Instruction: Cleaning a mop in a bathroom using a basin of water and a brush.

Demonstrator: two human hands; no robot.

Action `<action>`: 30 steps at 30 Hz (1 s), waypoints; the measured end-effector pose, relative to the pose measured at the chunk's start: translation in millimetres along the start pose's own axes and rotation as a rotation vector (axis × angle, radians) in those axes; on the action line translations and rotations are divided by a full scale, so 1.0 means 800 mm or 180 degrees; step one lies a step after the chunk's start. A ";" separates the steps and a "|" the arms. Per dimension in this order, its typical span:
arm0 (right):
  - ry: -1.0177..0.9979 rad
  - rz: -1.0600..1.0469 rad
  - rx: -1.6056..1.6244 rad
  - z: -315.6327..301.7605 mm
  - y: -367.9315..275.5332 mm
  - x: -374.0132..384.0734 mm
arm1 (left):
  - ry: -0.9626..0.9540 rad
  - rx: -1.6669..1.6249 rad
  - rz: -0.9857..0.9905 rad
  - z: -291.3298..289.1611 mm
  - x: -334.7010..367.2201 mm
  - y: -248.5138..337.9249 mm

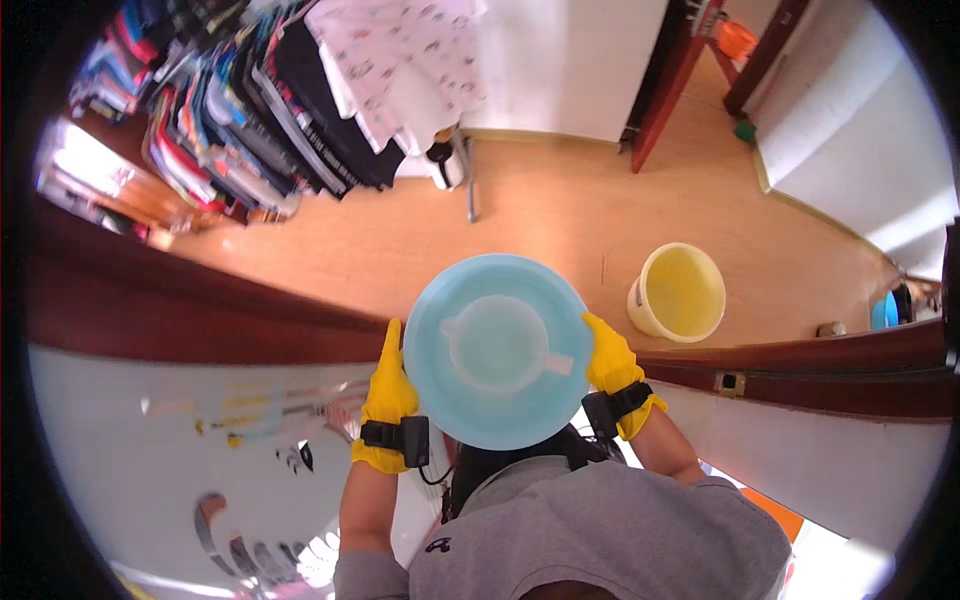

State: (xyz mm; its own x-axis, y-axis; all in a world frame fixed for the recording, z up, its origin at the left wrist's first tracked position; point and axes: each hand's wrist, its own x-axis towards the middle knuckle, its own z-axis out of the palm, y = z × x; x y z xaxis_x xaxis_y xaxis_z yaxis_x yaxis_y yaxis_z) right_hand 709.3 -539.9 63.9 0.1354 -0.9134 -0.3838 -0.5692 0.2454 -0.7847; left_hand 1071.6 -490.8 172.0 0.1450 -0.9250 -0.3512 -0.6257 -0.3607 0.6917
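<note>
Left hand [388, 400]: yellow rubber glove, black strap w/ small box at wrist; it's pressing flat against the left rim of the basin, fingers pointing up along the edge, thumb side hidden under the rim.
Right hand [612, 368]: same glove & strap; it's cupping the right rim, grip curling round the edge, fingertips out of sight behind the basin.
Basin [497, 350]: round, light blue plastic, being held level in front of the chest, betw. both hands, well above the floor.
Jug [497, 343]: pale translucent, sitting inside the basin at centre; handle is pointing right & slightly down, toward the right hand, spout at upper left.
Key relation: basin is lying dead centre betw. the grips, neither hand nearer; being round it has no long axis, so only the jug's handle-to-spout line is giving direction, running lower right to upper left.
Bucket [680, 293]: yellow, standing on the wooden floor [540, 215] ahead & to the right, well apart from the basin, on the right-hand side.
Clothes rack [250, 100]: hanging garments, far left ahead.
</note>
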 end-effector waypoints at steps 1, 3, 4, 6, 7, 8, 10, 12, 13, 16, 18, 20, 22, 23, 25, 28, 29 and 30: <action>0.0064 0.0178 0.0028 -0.002 -0.004 0.005 | -0.0106 0.0013 0.0080 -0.005 0.025 0.032; 0.0245 0.0494 0.0056 -0.010 0.001 0.010 | -0.0098 0.0187 -0.0320 -0.009 0.063 0.125; 0.0379 0.0448 0.0065 -0.010 -0.003 0.020 | -0.0196 0.0213 -0.0234 -0.014 0.091 0.122; 0.0615 0.0511 0.0088 -0.016 -0.018 0.038 | -0.0660 0.0336 0.0189 -0.017 0.158 0.095; 0.0610 0.0707 0.0204 -0.023 -0.030 0.046 | -0.0804 0.0360 0.0271 -0.015 0.189 0.088; 0.0607 0.0901 0.0329 -0.029 -0.038 0.054 | -0.0946 0.0354 0.0474 -0.011 0.221 0.083; 0.0851 0.1102 0.0336 -0.033 -0.030 0.077 | -0.1222 0.0331 0.0890 -0.001 0.287 0.082; 0.1053 0.1259 0.0323 -0.043 -0.031 0.089 | -0.1444 0.0275 0.1277 0.015 0.351 0.088; 0.1081 0.1240 0.0251 -0.053 -0.038 0.082 | -0.1531 0.0230 0.1429 0.027 0.370 0.090; 0.1496 0.1268 0.0293 -0.044 0.000 0.087 | -0.1872 0.0193 0.1837 0.051 0.428 0.124; 0.1873 0.1220 0.0367 -0.045 0.028 0.104 | -0.2130 0.0132 0.1703 0.079 0.466 0.166; 0.2270 0.1170 0.0290 -0.051 0.039 0.110 | -0.2066 0.0798 0.2298 0.099 0.495 0.198; 0.2342 0.1327 0.0567 -0.055 0.049 0.116 | -0.2460 0.0311 0.1785 0.124 0.508 0.228; 0.2343 0.1425 0.0831 -0.059 0.054 0.119 | -0.2523 0.0328 0.1829 0.134 0.517 0.245; 0.2430 0.1426 0.0768 -0.084 0.033 0.117 | -0.2624 0.0672 0.1578 0.141 0.506 0.304; 0.2701 0.1328 0.1093 -0.119 0.028 0.135 | -0.2750 0.0590 0.1722 0.187 0.544 0.324; 0.2848 0.1292 0.1495 -0.130 0.032 0.143 | -0.2806 0.0534 0.1789 0.207 0.563 0.332; 0.2887 0.1334 0.1488 -0.138 0.040 0.142 | -0.2886 0.0467 0.1825 0.227 0.569 0.341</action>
State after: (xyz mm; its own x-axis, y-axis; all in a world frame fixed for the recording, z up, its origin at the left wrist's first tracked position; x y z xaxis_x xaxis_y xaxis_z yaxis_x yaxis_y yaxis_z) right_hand 616.6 -671.2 48.8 -0.7511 -0.5813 -0.3131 -0.0420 0.5152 -0.8560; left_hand 827.7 -988.0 86.0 -0.7816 -0.4970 -0.3770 -0.5141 0.1710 0.8405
